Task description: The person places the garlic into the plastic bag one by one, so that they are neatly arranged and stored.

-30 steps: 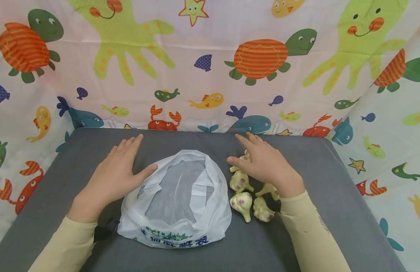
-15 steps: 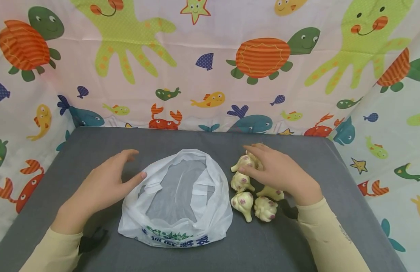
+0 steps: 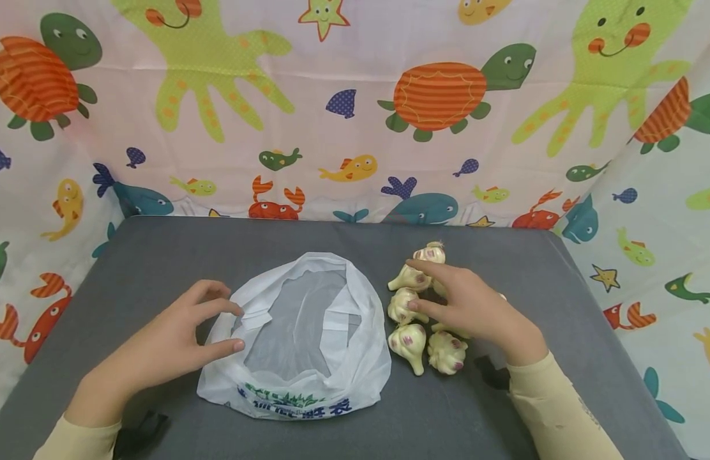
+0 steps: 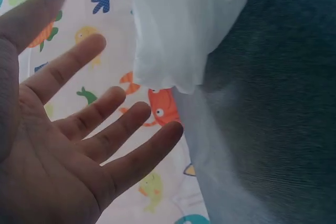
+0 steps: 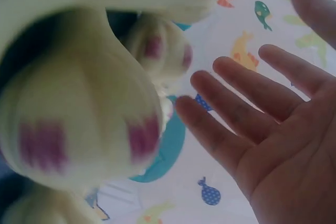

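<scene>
A white plastic bag (image 3: 366, 370) with blue and green print stands on the grey table, its mouth facing up. My left hand (image 3: 165, 345) is at the bag's left rim, fingers apart and holding nothing; in the left wrist view the palm of that hand (image 4: 79, 145) faces the bag's white side (image 4: 173, 30). Right of the bag lie several garlic bulbs (image 3: 408, 345) with purple marks. Over the bulbs hovers my right hand (image 3: 475, 306), partly hiding some of them. Its spread fingers (image 5: 252, 98) show beside a large, close garlic bulb (image 5: 89, 108) in the right wrist view.
The grey table (image 3: 309, 236) runs back to a curtain (image 3: 343, 64) printed with sea animals, which encloses the back and both sides. Dark straps (image 3: 142, 434) show by the wrists.
My left hand has come back toward me along the bag's left side, its fingers bending slightly. The right hand has shifted right and nearer me, uncovering more garlic bulbs. Bag and bulbs stay put.
</scene>
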A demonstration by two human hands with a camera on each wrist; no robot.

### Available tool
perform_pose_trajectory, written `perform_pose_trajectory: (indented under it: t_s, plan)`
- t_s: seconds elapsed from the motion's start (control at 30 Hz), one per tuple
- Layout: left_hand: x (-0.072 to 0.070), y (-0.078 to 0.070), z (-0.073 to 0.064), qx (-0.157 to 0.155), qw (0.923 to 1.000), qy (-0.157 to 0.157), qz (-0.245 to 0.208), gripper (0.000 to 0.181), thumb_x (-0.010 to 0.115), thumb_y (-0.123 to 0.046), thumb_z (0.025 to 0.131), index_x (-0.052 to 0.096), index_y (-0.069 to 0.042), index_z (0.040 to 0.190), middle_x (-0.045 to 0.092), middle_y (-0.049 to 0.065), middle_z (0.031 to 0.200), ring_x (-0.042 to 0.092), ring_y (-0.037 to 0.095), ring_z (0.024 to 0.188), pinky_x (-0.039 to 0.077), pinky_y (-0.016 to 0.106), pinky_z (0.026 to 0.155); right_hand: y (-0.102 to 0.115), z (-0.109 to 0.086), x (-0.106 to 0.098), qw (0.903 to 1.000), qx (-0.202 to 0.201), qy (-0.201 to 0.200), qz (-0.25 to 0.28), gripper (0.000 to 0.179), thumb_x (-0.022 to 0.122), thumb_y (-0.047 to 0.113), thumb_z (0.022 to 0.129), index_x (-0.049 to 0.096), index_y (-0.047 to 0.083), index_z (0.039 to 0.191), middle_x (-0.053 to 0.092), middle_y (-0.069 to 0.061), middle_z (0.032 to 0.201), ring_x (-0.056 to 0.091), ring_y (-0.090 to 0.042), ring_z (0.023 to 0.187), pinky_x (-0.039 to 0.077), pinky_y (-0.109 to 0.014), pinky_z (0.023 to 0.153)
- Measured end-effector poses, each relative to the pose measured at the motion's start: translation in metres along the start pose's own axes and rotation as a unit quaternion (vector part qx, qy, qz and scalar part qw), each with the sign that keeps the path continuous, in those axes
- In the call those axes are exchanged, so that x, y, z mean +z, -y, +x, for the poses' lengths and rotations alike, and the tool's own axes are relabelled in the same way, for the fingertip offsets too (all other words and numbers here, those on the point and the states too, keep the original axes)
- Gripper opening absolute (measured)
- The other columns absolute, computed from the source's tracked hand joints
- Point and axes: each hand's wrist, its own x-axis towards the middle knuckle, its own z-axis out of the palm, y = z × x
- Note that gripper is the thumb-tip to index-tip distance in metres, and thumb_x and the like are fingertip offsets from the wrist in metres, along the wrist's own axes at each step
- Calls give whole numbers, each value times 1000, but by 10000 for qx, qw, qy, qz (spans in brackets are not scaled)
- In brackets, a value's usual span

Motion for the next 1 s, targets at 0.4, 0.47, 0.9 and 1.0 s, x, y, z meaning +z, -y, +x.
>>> perform_pose_trajectory:
  t_s: [0.4, 0.47, 0.9, 1.0]
  plan:
    - [12, 5, -13, -129, 9994, 311, -45, 82, 85, -85, 67, 74, -32, 129, 38, 10, 158, 36, 40, 142, 53, 68, 95, -7, 1, 20, 9979, -531, -176, 313, 57, 88, 19, 94, 66, 5, 145, 70, -11, 139, 71, -29, 114, 58, -54, 96]
    - [14, 5, -13, -194, 9990, 384, -141, 84, 86, -84, 64, 73, -32, 129, 35, 12, 162, 34, 42, 144, 52, 70, 95, -8, 2, 23, 9978, -583, -164, 281, 56, 88, 20, 94, 67, 4, 144, 70, -9, 139, 70, -27, 117, 57, -53, 99]
    - [24, 14, -13, -426, 9962, 637, -405, 83, 97, -76, 57, 66, -32, 121, 27, 16, 171, 30, 50, 149, 44, 76, 104, -14, 8, 35, 9965, -618, -103, 545, 52, 86, 18, 95, 68, 5, 142, 71, -5, 136, 64, -19, 114, 54, -50, 99]
    - [26, 16, -12, -388, 9969, 594, -337, 81, 100, -70, 58, 66, -31, 120, 30, 16, 170, 34, 49, 147, 45, 74, 104, -17, 9, 38, 9963, -541, -88, 654, 51, 85, 19, 96, 68, 6, 143, 71, -5, 137, 65, -18, 118, 53, -50, 103]
